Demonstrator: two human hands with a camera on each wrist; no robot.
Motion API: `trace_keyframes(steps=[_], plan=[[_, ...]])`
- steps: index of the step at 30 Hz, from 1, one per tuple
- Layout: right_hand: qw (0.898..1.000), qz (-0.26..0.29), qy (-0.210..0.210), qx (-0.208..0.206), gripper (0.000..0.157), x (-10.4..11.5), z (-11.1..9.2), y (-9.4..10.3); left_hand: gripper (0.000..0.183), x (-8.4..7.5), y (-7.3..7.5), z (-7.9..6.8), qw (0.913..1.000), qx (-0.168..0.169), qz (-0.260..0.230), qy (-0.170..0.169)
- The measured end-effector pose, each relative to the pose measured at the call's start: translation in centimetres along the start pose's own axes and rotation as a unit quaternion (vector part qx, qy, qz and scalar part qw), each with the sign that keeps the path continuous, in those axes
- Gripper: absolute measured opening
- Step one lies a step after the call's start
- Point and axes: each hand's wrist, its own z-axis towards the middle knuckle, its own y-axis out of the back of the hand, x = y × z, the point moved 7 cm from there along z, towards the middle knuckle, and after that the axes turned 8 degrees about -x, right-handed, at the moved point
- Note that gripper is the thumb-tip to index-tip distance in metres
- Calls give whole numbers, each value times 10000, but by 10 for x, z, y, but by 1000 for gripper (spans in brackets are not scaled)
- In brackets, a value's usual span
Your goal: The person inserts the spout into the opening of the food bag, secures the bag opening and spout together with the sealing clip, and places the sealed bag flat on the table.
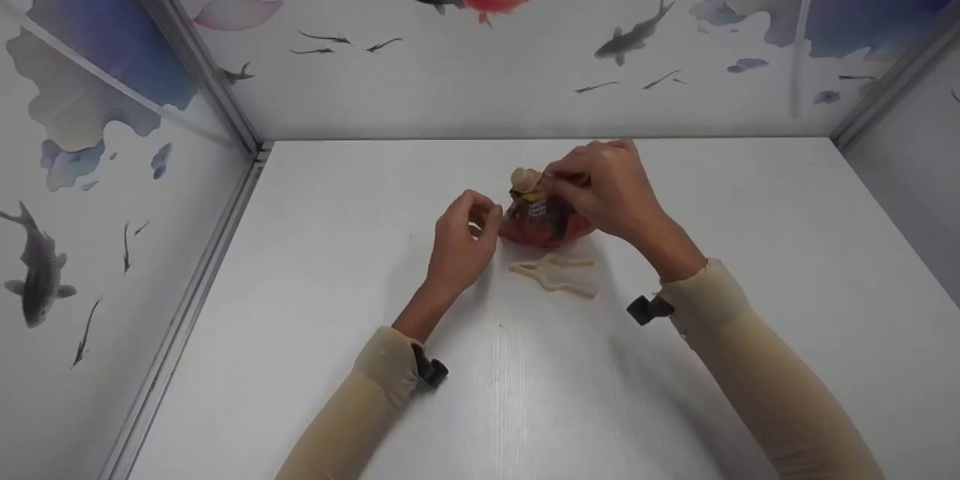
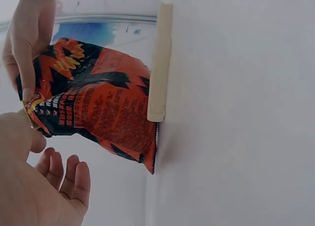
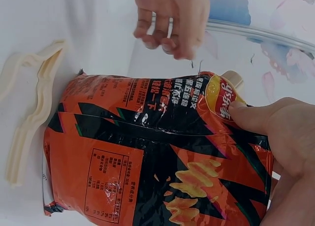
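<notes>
A red and black chip bag [image 1: 546,221] stands on the white table. My right hand [image 1: 609,184] pinches its top edge, the thumb lying by the yellow logo in the right wrist view. At the bag's top shows a cream cap-like piece [image 1: 525,179], partly hidden behind the bag in the right wrist view [image 3: 233,79]. My left hand [image 1: 466,236], fingers loosely bent and holding nothing, hovers just left of the bag; in the right wrist view it [image 3: 173,21] is apart from it. A cream V-shaped clip [image 1: 555,274] lies spread on the table in front of the bag.
The white table [image 1: 315,330] ends at a back wall [image 1: 525,90] painted with fish. Another painted wall [image 1: 97,165] and a metal rail stand on the left. Both forearms wear cream sleeves [image 1: 757,345] with small black cameras at the wrists.
</notes>
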Motion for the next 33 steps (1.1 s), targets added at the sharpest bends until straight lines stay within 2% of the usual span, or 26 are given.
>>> trace_keyframes(steps=[4, 8, 13, 21, 28, 33], plan=[[10000, 4, -2, -20, 11, 0, -1, 1, 7, 6, -7, -9, 9967, 780, 74, -204], [10000, -57, 18, 34, 11, 1, -2, 0, 11, 9, -16, -16, 9854, 1631, 185, -450], [9999, -54, 101, -3, 9, 2, -2, 0, 16, 11, -24, -20, 9724, 2235, 337, -588], [10000, -46, 72, 15, 10, 2, -3, 0, 24, 19, -31, -24, 9598, 2593, 793, -723], [9999, -91, 62, 83, 9, 2, -3, -1, 20, 18, -39, -25, 9537, 2571, 1223, -972], [10000, -52, 83, 7, 8, 1, -3, 0, 20, 15, -38, -23, 9535, 2524, 1349, -944]])
